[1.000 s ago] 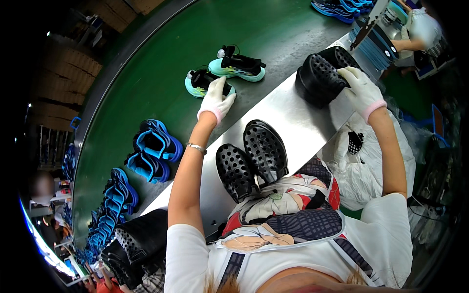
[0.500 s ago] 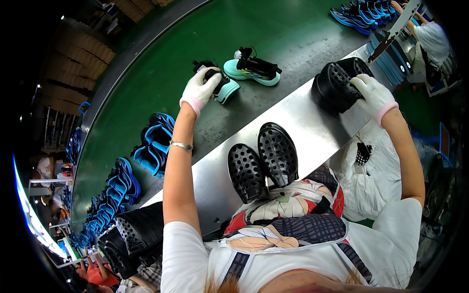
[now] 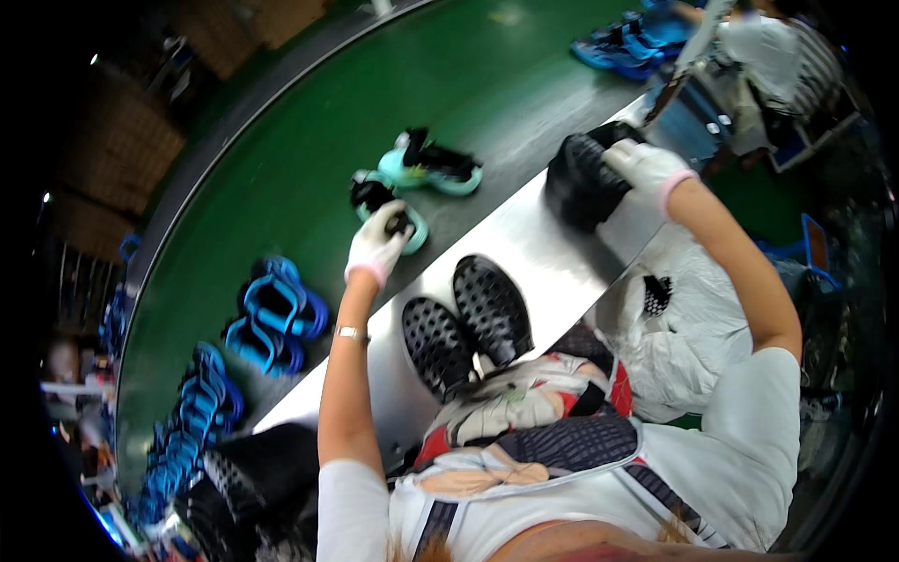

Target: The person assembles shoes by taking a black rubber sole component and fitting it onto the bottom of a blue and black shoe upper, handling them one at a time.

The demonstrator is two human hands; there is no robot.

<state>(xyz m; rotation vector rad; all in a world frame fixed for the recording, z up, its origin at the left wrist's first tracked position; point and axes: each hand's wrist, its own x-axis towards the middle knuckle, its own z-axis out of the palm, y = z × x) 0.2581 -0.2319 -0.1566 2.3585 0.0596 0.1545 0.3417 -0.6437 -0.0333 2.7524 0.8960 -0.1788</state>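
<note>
My gloved left hand (image 3: 378, 245) grips the heel end of a mint-and-black sneaker (image 3: 416, 230) on the green work surface. Its mate, another mint-and-black sneaker (image 3: 435, 171), lies just beyond it. To the right, my gloved right hand (image 3: 648, 172) has its fingers over the edge of a stack of black perforated shoe forms (image 3: 582, 180) on the metal ledge; its fingertips are partly blurred. Between my arms, a pair of black perforated shoe forms (image 3: 491, 309) stands on the ledge against my patterned apron (image 3: 524, 403).
Blue sneakers (image 3: 277, 314) sit on the green surface (image 3: 309, 159) at left, with a row of more (image 3: 192, 426) behind. Black forms (image 3: 257, 468) lie at lower left. A white plastic bag (image 3: 646, 347) hangs below the metal ledge (image 3: 529, 229). A co-worker (image 3: 777, 61) sits at far right.
The whole view has turned, moving the scene left and slightly down. Both my hands stay at the same sneaker and stack of forms.
</note>
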